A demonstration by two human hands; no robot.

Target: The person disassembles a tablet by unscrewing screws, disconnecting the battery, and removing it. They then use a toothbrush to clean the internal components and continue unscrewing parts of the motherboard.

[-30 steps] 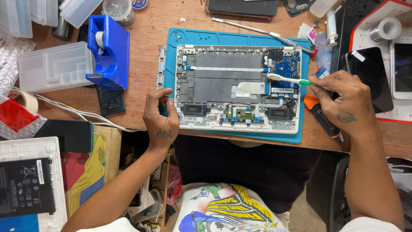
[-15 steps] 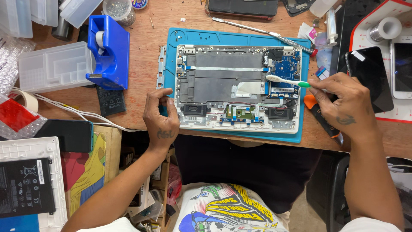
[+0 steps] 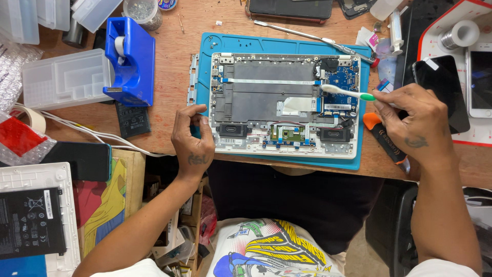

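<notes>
Right hand [image 3: 414, 123] curled tight around a white and green toothbrush [image 3: 347, 92], bristle end out to its left, touching the blue board inside the open laptop [image 3: 284, 102]. Left hand [image 3: 192, 138] loosely bent, fingers resting on the laptop's near left corner. Blue mat [image 3: 287, 45] under the laptop, between both hands.

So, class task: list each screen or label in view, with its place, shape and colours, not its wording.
Dark phone: right of the laptop, black glossy rectangle.
White phone: far right edge, dark screen, white frame.
Battery: lower left, black rectangle with a white-print label.
Dark phone: left table edge, black.
</notes>
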